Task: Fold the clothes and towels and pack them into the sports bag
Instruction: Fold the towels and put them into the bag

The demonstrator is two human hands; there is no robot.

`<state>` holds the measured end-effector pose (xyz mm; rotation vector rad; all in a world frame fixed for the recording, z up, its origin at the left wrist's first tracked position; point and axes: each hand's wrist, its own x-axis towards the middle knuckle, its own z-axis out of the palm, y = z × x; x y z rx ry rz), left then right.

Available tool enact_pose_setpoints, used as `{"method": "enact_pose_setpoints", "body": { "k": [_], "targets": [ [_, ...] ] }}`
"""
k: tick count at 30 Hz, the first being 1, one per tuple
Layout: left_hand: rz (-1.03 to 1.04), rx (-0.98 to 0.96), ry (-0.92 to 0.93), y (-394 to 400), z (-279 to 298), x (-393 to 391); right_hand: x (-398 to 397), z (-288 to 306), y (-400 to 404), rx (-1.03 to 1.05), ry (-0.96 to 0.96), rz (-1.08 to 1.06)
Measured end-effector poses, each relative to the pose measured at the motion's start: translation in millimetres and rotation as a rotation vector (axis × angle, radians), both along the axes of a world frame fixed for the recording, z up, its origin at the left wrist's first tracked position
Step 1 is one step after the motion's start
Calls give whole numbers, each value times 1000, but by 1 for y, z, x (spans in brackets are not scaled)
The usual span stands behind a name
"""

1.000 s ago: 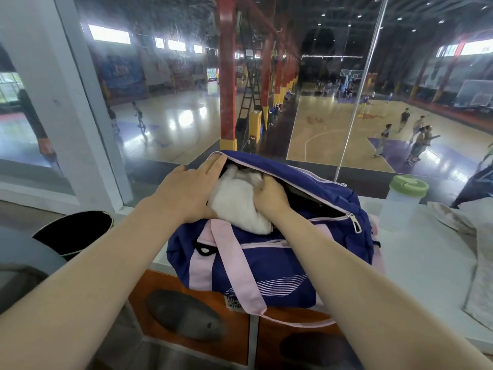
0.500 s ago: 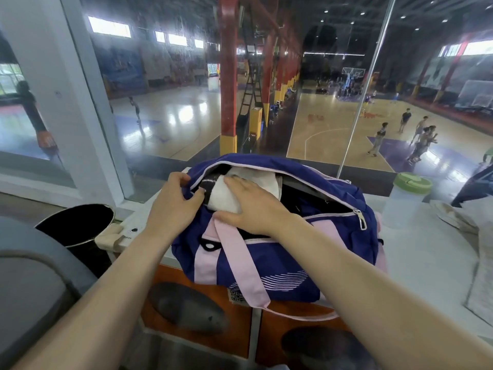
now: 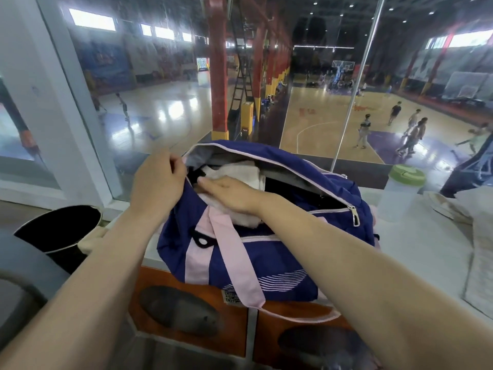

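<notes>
Your left hand (image 3: 157, 180) pinches the left end of the sports bag (image 3: 266, 252) opening, holding it apart; your right hand (image 3: 229, 192) lies flat, fingers straight, on the white towel (image 3: 240, 169) directly beneath it, half inside the bag; the towel's long axis runs along the zip line; the right hand is nearer. Count: one bag on the counter (image 3: 416, 252), one towel in it, more pale cloth (image 3: 480, 236) right of the bag; one bottle (image 3: 397, 193).
</notes>
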<state>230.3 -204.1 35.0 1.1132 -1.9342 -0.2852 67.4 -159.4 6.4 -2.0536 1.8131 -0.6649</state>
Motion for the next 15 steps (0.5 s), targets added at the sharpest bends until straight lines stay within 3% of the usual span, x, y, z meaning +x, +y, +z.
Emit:
{"method": "enact_pose_setpoints", "body": {
  "k": [2, 5, 12, 15],
  "targets": [
    [-7, -7, -16, 3, 8, -4, 2, 1, -4, -7, -36, -24],
    [-13, -21, -72, 4, 12, -7, 9, -11, -13, -94, 217, 13],
    [-28, -26, -104, 10, 12, -12, 28, -8, -12, 180, 498, 50],
    [4, -11, -131, 9, 7, -5, 30, -8, -12, 135, 352, 36]
  ]
}}
